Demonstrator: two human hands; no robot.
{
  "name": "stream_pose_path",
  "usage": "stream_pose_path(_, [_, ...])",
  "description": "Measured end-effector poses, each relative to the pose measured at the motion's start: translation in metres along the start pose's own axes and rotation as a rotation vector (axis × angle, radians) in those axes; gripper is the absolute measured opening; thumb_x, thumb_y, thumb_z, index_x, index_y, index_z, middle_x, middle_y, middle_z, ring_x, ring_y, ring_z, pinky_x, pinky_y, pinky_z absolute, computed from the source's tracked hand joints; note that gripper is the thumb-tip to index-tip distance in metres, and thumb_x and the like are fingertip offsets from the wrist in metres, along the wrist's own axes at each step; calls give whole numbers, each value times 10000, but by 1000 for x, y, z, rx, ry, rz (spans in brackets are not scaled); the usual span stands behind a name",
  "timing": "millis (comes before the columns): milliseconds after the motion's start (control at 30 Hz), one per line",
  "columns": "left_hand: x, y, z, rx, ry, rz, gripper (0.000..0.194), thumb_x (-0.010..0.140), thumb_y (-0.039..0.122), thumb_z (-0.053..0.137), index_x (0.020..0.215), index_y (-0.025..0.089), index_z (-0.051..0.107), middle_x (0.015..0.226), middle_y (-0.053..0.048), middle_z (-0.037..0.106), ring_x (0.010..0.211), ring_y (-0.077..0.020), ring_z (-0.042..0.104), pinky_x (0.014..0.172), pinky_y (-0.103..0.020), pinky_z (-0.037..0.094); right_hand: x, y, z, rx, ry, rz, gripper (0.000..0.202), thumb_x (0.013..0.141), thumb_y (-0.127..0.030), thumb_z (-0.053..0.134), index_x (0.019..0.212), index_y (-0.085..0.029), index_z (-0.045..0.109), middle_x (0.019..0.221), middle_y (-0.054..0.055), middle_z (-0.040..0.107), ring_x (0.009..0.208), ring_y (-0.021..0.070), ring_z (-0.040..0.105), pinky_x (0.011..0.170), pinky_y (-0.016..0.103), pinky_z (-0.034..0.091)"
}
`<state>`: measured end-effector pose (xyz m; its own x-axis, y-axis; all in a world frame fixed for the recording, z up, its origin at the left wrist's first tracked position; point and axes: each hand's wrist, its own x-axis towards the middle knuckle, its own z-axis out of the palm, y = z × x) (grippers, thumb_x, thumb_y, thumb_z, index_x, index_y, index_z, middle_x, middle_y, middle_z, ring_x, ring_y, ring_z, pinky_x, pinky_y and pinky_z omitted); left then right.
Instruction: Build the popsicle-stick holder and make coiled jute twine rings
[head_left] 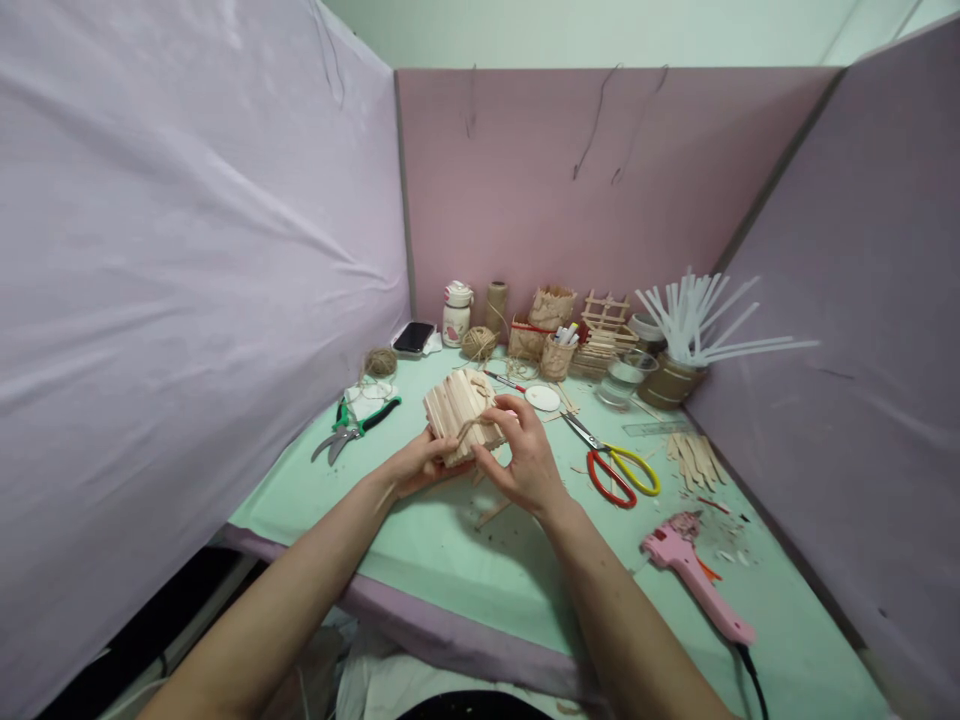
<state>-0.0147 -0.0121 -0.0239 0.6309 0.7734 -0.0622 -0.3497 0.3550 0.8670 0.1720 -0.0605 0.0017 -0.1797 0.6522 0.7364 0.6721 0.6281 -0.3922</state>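
A small box-like piece made of pale wooden sticks (455, 402) is held above the green table cloth, tilted, near the middle of the view. My left hand (421, 462) grips its lower left side, thumb on the front and fingers beneath. A twisted twine (472, 424) lies across its face. At the right side, my right hand (525, 455) has its fingers bent around the twine, with the index finger and thumb at the piece's surface. Whether the fingertips pinch the twine is hard to see.
Green-handled pruners (356, 430) lie left. Scissors (611, 465), a pink glue gun (697, 580) and wooden sticks (696, 460) lie right. Behind stand a bottle (457, 318), a water bowl (624, 380) and a pot of glue sticks (670, 382). Fabric walls enclose the table.
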Motion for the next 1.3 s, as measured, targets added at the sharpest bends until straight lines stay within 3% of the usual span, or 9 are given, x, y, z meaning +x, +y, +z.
stream_pose_path(233, [0,-1,-2,11,1,2,731,768,202,692,1419,235,360,1425,-159,458,1265,-331,485,1043,-510,409,-1,1,0,-9,8,-4,299,819,-328,592,1099,-231,551,1256,117,479,1169,271,488,968,463,427])
stream_pose_path(433, [2,-2,-4,26,13,13,737,770,215,692,1422,249,351,1431,-148,455,1266,-328,485,1035,-495,421,-2,1,1,42,63,-8,471,802,-326,608,1234,-246,439,1311,132,429,1252,284,431,995,499,409])
stream_pose_path(733, [0,-1,0,39,-44,25,701,781,204,676,1408,246,365,1448,-149,432,1280,-326,469,1014,-467,446,-4,1,4,-65,-21,-11,358,812,-356,603,1148,-253,538,1331,119,396,1189,289,471,979,496,415])
stream_pose_path(900, [0,-1,-2,20,-2,22,738,767,218,696,1416,270,349,1459,-140,420,1281,-327,469,1033,-493,425,-5,2,4,24,56,-1,512,798,-330,617,1266,-264,420,1361,129,351,1248,287,423,997,510,413])
stream_pose_path(967, [0,-2,-2,15,16,12,754,756,218,709,1416,269,347,1451,-144,430,1272,-329,479,1041,-505,413,-5,2,4,32,76,8,546,792,-330,619,1285,-260,396,1349,130,359,1265,288,404,1005,514,409])
stream_pose_path(1133, [0,-2,-1,9,23,-3,735,752,213,715,1399,268,373,1431,-137,458,1249,-322,505,1041,-509,410,-4,0,3,-1,21,38,411,808,-348,601,1192,-241,505,1246,122,441,1199,286,457,984,490,427])
stream_pose_path(1300, [0,-1,0,20,35,-1,742,752,220,716,1405,273,370,1420,-133,471,1250,-323,501,1036,-502,414,-4,1,4,12,71,24,466,818,-339,593,1255,-240,465,1264,126,436,1200,279,455,988,488,426])
